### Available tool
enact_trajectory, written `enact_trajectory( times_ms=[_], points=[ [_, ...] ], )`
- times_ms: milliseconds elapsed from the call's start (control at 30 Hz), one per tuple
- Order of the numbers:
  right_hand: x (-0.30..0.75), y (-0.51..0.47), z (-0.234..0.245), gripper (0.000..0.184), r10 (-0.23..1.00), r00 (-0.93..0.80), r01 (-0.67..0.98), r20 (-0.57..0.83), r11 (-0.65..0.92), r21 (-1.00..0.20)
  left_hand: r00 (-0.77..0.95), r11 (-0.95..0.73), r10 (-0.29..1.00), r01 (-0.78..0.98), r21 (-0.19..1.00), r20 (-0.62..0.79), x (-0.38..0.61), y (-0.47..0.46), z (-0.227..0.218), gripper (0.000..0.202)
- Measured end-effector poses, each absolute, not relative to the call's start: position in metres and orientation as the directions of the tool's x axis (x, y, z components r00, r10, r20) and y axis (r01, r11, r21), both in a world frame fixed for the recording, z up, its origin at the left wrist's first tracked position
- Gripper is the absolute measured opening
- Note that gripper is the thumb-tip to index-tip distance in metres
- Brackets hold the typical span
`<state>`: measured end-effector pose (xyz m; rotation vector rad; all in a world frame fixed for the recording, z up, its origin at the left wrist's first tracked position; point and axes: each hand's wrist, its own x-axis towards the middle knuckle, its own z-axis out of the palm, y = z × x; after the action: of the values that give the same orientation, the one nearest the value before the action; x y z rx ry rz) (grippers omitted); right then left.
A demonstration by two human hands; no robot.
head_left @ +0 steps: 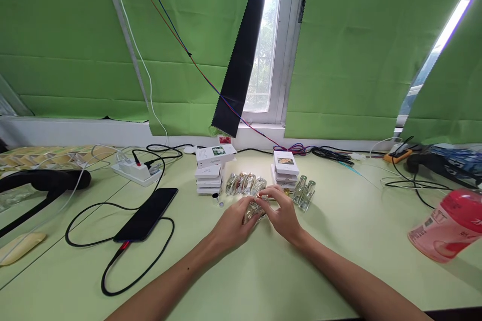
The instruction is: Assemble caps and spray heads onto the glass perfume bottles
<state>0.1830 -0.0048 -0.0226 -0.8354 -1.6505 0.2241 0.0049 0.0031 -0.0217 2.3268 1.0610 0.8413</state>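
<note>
My left hand (pixel 234 223) is closed around a small clear glass bottle (pixel 251 210), likely a perfume bottle, low over the table. The fingers of my right hand (pixel 284 214) pinch together at the bottle's top, which they partly hide. Just behind my hands, several similar glass bottles (pixel 245 184) with metallic tops lie side by side. Two slimmer glass bottles (pixel 304 193) are to the right of my right hand. A small black-and-silver cap (pixel 215 198) and a little silvery piece (pixel 221 204) rest left of the bottles.
White boxes are stacked at left (pixel 209 178) and right (pixel 285 164) behind my hands. On the left are a black phone (pixel 146 214) with a cable and a white power strip (pixel 137 171). A red-lidded pink container (pixel 446 225) stands far right; coiled black cables (pixel 331 155) lie at the back.
</note>
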Motion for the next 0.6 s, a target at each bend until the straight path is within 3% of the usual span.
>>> enact_trajectory(
  times_ms=[133, 600],
  points=[
    [0.1813, -0.0092, -0.0210, 0.015, 0.628, -0.025, 0.386, 0.778, 0.724, -0.572, 0.516, -0.612, 0.778, 0.495, 0.617, 0.358, 0.0054, 0.0018, -0.0201, 0.024],
    [0.1804, -0.0065, -0.0232, 0.010, 0.653, 0.005, 0.419, 0.758, 0.687, -0.594, 0.517, -0.610, 0.780, 0.499, 0.615, 0.354, 0.0060, -0.0014, -0.0174, 0.030]
  ],
)
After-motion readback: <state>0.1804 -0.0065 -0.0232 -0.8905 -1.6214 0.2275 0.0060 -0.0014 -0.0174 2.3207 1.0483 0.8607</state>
